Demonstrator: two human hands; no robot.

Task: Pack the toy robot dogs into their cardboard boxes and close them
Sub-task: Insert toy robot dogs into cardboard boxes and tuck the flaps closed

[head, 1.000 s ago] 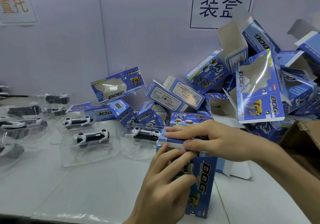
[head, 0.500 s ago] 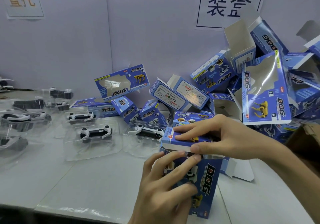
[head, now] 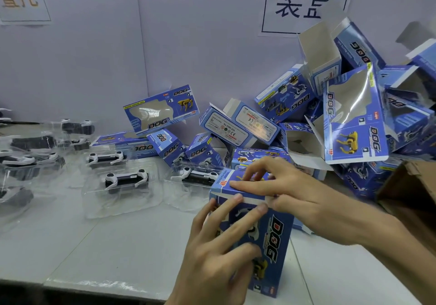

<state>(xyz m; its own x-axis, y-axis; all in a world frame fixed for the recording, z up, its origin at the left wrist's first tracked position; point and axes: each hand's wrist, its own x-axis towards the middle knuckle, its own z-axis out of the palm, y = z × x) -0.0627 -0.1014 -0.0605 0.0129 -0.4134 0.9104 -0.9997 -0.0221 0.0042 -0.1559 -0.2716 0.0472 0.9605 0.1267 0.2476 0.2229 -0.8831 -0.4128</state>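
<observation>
A blue "DOG" box [head: 276,238] stands upright on the white table [head: 118,245] in front of me. My left hand [head: 212,257] holds its front face, thumb on the left edge and fingers spread over the window. My right hand [head: 295,191] grips the top flap, thumb along its front edge and curled fingers on top. The flap lies almost flat on the box. Black-and-white toy robot dogs lie in clear plastic trays to the left, one [head: 126,179] in the middle and another [head: 198,176] just behind the box.
Several empty blue boxes [head: 354,120] are piled against the wall at the back right, some with open flaps. More trayed dogs [head: 30,158] crowd the far left. A brown carton [head: 410,186] sits at the right edge. The table's front edge runs close below my left hand.
My right hand has pushed the top flap further down onto the box. My left-hand fingers have slid up toward the flap's edge. The box has stayed in place.
</observation>
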